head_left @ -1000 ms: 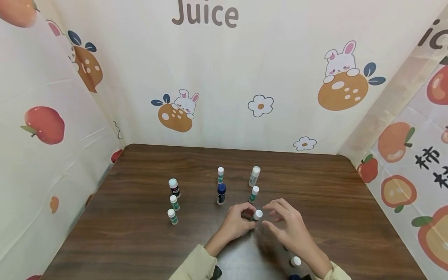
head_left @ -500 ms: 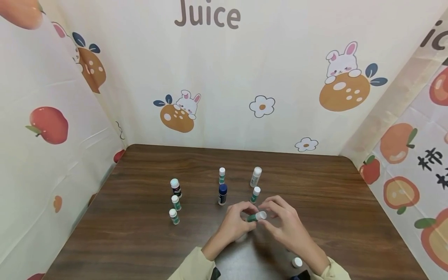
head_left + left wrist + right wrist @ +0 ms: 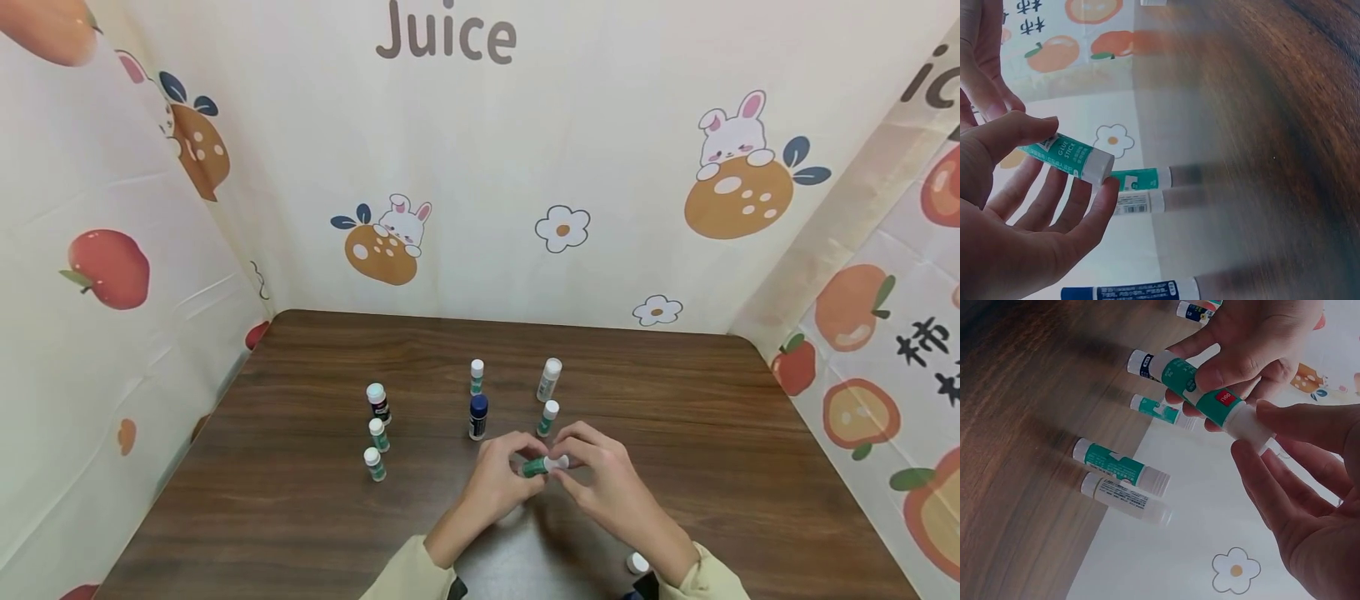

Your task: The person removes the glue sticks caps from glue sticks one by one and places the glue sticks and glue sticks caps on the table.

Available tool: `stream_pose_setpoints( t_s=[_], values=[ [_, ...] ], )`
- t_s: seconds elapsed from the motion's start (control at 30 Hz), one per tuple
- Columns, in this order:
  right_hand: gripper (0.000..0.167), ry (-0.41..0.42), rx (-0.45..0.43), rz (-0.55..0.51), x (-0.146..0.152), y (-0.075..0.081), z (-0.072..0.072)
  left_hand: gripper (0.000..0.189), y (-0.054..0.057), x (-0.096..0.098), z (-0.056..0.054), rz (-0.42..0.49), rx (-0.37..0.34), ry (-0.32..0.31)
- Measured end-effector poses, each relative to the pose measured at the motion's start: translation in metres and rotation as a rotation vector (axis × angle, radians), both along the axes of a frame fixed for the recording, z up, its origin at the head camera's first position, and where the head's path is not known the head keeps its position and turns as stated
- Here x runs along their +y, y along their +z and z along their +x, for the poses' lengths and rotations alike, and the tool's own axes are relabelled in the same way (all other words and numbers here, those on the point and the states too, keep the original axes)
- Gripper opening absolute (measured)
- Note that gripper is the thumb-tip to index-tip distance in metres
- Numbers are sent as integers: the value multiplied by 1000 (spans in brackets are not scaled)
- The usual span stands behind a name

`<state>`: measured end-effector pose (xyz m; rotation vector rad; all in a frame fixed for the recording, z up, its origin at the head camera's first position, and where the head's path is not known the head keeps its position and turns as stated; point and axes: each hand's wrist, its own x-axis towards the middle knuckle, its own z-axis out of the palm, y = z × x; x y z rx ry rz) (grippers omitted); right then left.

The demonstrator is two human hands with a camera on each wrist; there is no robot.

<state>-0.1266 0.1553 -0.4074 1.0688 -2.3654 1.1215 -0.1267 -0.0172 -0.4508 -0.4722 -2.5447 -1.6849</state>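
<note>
A green glue stick (image 3: 535, 467) with a white cap is held nearly level above the table between both hands. My left hand (image 3: 497, 473) grips its green body, thumb on top and fingers beneath, as the left wrist view shows. My right hand (image 3: 603, 471) pinches the white cap (image 3: 1249, 424) between thumb and fingertips. The cap sits on the body in the right wrist view. Just beyond the hands stands another green glue stick (image 3: 547, 419), with a whitish glue stick (image 3: 550, 381) behind it.
A navy-capped glue stick (image 3: 477, 417) and a small green one (image 3: 477, 377) stand mid-table. At left, a dark-labelled stick (image 3: 378, 403) and two green ones (image 3: 378, 435) form a column. Near my right forearm is a white cap-like top (image 3: 637, 562). A printed curtain (image 3: 480, 167) encloses the table.
My left hand has lifted the glue stick and tipped it from near upright to almost level. My right hand has moved left and taken hold of its white cap.
</note>
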Motion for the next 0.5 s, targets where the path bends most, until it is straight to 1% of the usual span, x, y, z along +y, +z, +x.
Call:
stream_pose_setpoints(
  t_s=[0.17,0.33,0.5],
  values=[
    [36,5,-2,16,-1,2,1,20,1,-1,3,0,14,4],
    [35,18,-8,14,0,1,1,22,1,-1,5,13,31,-5],
    [34,24,-18,9,0,1,1,22,0,-2,6,15,29,-12]
  ],
)
